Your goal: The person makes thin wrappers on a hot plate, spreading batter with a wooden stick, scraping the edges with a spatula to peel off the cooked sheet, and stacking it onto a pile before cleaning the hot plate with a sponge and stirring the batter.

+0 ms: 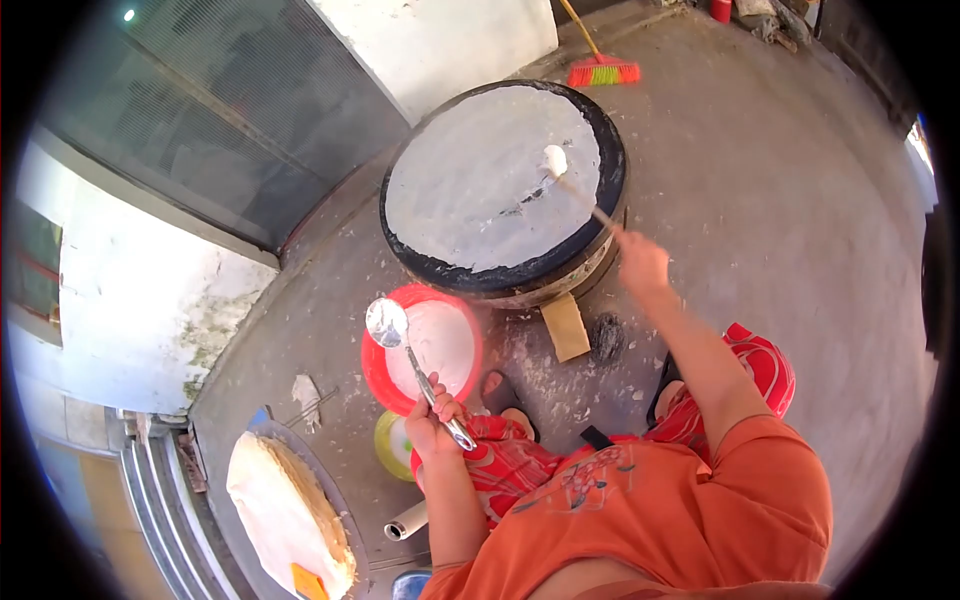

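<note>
**Tearing risk**

The spreader [578, 191] is at the pale layer [450, 175] on the round griddle [611, 150], near dark gaps [516, 208]; pressing hard could widen them. The right hand [642, 266] grips its handle. The left hand [436, 424] clasps a ladle [416, 368] by the red basin [371, 362]; tilting could cause drips.

Qty: 2 hands [435, 428] [642, 264]; 1 ea. ladle [388, 324], spreader [601, 214], griddle [611, 150], red basin [373, 362], broom [603, 72].

passable — floor [760, 200] right of griddle [612, 150] | blocking — basin [372, 352] between left hand [436, 425], griddle
</note>
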Demonstrator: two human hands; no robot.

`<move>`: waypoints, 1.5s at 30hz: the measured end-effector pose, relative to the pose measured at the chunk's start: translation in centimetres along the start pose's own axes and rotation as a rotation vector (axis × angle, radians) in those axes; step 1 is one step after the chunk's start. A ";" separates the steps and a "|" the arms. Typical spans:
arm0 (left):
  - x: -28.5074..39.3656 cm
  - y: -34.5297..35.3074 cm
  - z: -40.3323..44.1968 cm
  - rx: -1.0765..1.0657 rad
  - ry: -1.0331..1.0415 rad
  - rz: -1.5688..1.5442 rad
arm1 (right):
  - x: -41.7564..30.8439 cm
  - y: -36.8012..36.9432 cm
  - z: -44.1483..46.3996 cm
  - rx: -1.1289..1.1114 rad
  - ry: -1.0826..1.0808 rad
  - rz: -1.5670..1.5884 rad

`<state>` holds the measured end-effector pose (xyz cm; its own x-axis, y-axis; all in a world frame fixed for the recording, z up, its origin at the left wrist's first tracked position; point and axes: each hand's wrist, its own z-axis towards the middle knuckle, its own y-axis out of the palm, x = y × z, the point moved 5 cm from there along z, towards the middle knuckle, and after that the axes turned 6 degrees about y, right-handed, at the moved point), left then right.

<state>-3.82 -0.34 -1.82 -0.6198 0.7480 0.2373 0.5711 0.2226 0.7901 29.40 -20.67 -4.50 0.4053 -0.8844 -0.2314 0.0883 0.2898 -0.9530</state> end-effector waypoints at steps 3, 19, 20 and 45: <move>0.0 0.1 0.2 -0.007 -0.022 0.011 | 1.2 -2.1 2.1 0.016 0.048 0.028; -0.4 0.0 0.7 -0.032 -0.015 0.026 | 8.6 -0.4 4.7 -0.498 0.340 0.782; -0.4 0.0 0.7 -0.044 -0.009 0.046 | 9.7 0.4 4.7 -0.456 0.443 0.886; -6.5 5.1 -0.2 -0.180 0.059 0.872 | -0.1 5.7 -6.3 -0.270 0.324 0.888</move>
<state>3.03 -4.14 0.81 -0.0335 0.5710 0.8203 0.7621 -0.5164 0.3906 24.11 -21.27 -11.16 -0.0491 -0.4548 -0.8892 -0.3546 0.8403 -0.4102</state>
